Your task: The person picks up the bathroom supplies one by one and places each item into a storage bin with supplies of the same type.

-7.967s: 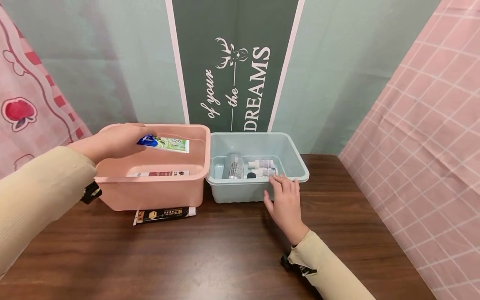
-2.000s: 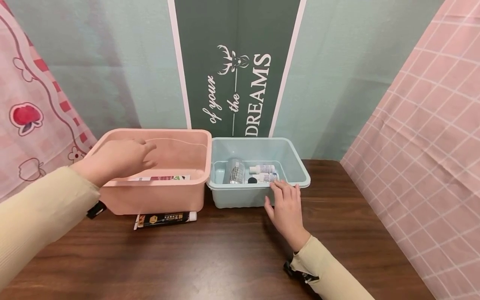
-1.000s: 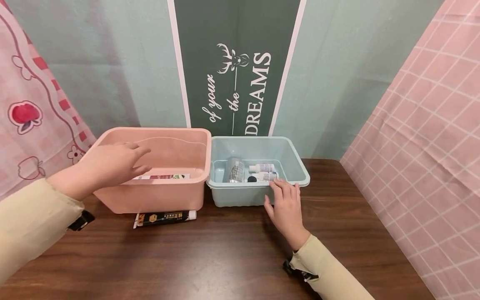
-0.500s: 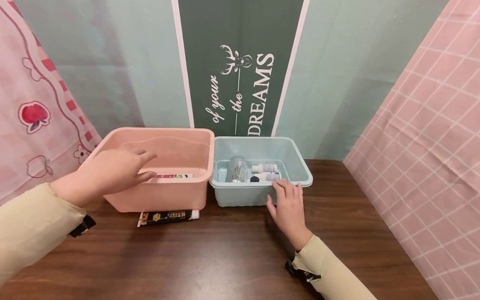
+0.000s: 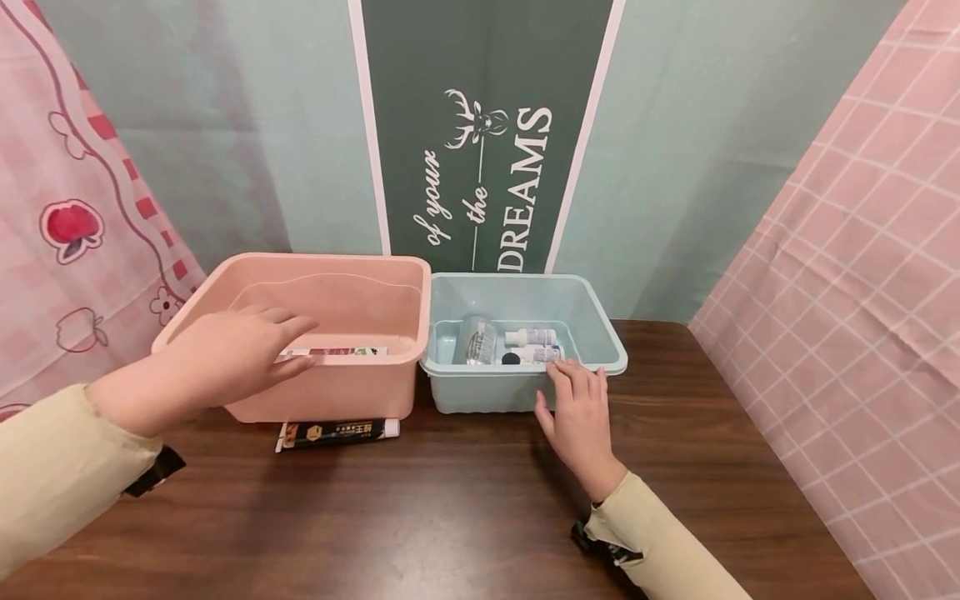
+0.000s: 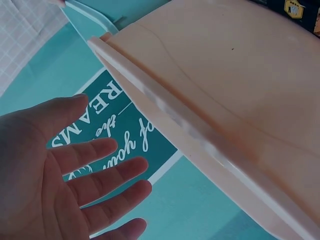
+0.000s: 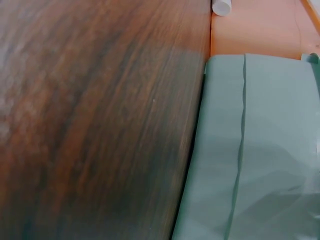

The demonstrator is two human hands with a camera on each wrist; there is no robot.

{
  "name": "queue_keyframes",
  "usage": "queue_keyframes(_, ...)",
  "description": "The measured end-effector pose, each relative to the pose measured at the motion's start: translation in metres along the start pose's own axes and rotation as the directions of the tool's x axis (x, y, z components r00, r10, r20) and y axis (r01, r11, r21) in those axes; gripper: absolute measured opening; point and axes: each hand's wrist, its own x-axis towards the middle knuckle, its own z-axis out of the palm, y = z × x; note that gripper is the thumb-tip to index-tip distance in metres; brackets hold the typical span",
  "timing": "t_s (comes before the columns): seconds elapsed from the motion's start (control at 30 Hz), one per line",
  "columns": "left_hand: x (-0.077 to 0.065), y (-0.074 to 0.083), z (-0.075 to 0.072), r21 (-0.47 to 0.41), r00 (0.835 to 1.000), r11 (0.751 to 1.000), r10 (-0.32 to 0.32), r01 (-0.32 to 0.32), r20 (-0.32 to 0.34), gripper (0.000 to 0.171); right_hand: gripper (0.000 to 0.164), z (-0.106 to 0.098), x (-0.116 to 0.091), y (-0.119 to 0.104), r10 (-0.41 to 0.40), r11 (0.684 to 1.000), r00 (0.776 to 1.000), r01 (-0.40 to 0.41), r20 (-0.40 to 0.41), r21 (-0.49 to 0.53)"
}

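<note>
My left hand (image 5: pixel 232 354), palm down and holding nothing, overlaps the front left rim of the pink bin (image 5: pixel 322 392) in the head view. In the left wrist view its fingers are spread beside the bin wall (image 6: pixel 225 100). Inside that bin lies a red-and-white item (image 5: pixel 337 352) with a green patch at its right end, partly hidden by the rim. A black tube of toothpaste (image 5: pixel 337 432) with a white cap lies along the bin's front. My right hand (image 5: pixel 581 425) rests its relaxed fingertips on the front rim of the light blue bin (image 5: pixel 487 393).
Within the blue bin are a clear silvery bottle (image 5: pixel 478 342) and small white bottles (image 5: pixel 534 337), one with a black cap. Both bins stand side by side on a dark wooden table (image 5: pixel 450 517). Fabric hangs behind, with a pink checked cloth (image 5: pixel 847 292) at right.
Eight seconds ago my left hand held a blue-and-green tube over the pink bin; it has let go. Since then the hand has drawn back toward the front left. The right hand stays put.
</note>
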Motion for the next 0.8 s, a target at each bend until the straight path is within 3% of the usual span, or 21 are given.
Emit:
queue_keyframes(0.23,-0.008,0.0,0.002,-0.029,1.0,0.999,-0.021,0.022,0.006,0.04,0.04,0.0,0.001,-0.001,-0.003,1.0,1.0,0.003,0.001,-0.003)
queue_keyframes(0.43,-0.011,0.003,0.004,-0.005,0.999,1.0,0.023,-0.023,-0.042,0.042,0.041,-0.001,0.003,0.0,-0.002,1.0,1.0,0.002,-0.003,0.0)
queue_keyframes(0.8,-0.015,0.012,0.012,-0.007,0.994,0.997,0.083,-0.083,-0.068,0.042,0.041,-0.001,0.001,-0.001,0.006,1.0,1.0,-0.006,0.009,0.005)
